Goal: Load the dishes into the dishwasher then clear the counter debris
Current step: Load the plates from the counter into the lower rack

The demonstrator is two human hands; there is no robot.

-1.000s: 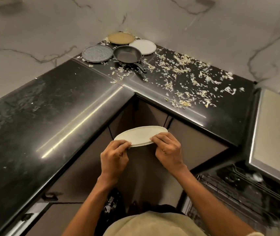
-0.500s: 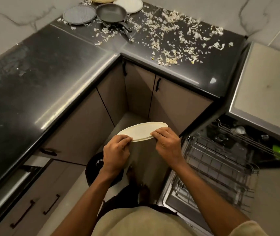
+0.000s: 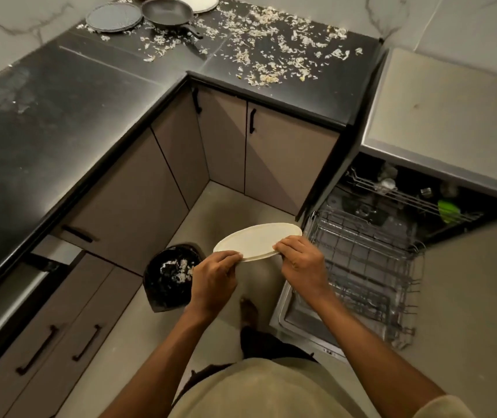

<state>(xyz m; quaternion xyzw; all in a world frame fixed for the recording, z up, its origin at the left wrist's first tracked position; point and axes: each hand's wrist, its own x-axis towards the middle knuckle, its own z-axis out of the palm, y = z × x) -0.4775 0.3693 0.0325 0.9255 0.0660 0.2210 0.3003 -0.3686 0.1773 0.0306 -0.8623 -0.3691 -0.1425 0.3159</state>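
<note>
A: At the centre of the head view, low, we have the cream plate (image 3: 256, 241), held level above the floor, between the bin and the dishwasher rack.

B: Hands?

A: Left hand (image 3: 212, 279) grips the near rim at about 7 o'clock of the plate, fingers (image 3: 226, 257) curled over the edge. Right hand (image 3: 301, 263) pinches the rim at about 4 o'clock, fingers curled on top. So we log both as holding the plate.

B: Dishwasher?

A: At 3 o'clock from the plate: door down, lower rack (image 3: 368, 267) pulled out. We see no dishes in the part that shows. The upper rack (image 3: 407, 197) sits further back, with small items and something green (image 3: 447, 210) on it; we can't tell what they are.

B: Desk?

A: Black L-shaped desk (image 3: 60, 122) runs from 9 to 1 o'clock. In the far corner at 12 we have a grey plate (image 3: 114, 18), a dark frying pan (image 3: 167, 13) just beside it, and a white plate (image 3: 199, 3) behind the pan, cut by the frame edge. Pale debris (image 3: 271, 55) is scattered over the desk from the pan toward 1 o'clock.

B: Floor?

A: Black bin (image 3: 170, 276) at 8 o'clock of the plate, pale scraps inside. One bare foot (image 3: 248, 310) shows under the plate.
</note>
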